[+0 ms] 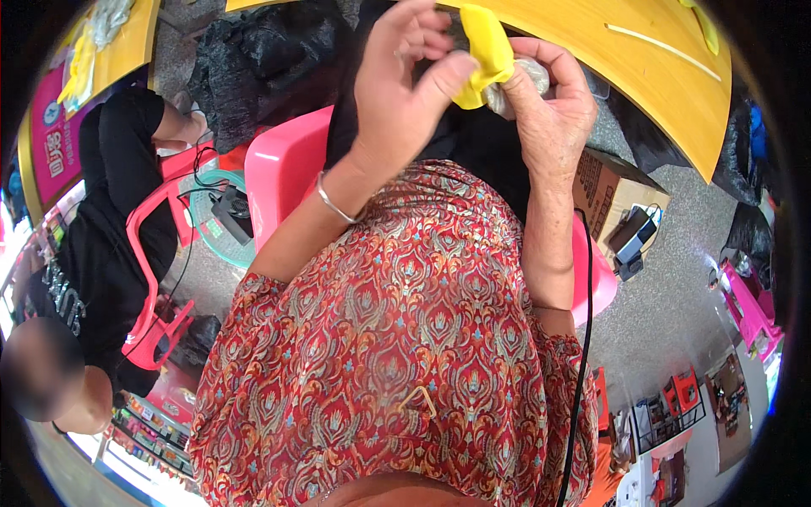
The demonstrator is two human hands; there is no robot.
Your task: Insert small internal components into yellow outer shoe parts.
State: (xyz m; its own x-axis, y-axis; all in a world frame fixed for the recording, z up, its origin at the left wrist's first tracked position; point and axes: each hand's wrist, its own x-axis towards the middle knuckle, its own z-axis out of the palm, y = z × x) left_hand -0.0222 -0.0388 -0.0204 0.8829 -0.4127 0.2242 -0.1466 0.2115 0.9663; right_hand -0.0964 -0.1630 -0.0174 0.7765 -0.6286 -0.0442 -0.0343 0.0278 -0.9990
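My right hand (549, 118) pinches a small yellow piece of soft, cloth-like material (487, 46) between thumb and fingers. Its upper end stands up and its lower part is bunched near my thumb. A crumpled greyish, see-through wad (530, 74), perhaps plastic, is tucked in the same hand, partly hidden by the thumb. To the left of the yellow piece, my left hand (410, 89) is raised with its fingers apart and slightly blurred. Its thumb tip is at the yellow piece's left edge; whether it touches, I cannot tell. A silver bangle circles my left wrist.
A yellow table (667, 93) curves across the far side, bearing a thin pale strip (663, 49). Black plastic bags (253, 72) lie at the far left. A cardboard box (612, 198) stands at right. Another person (110, 220) sits at left near a pink chair (144, 279).
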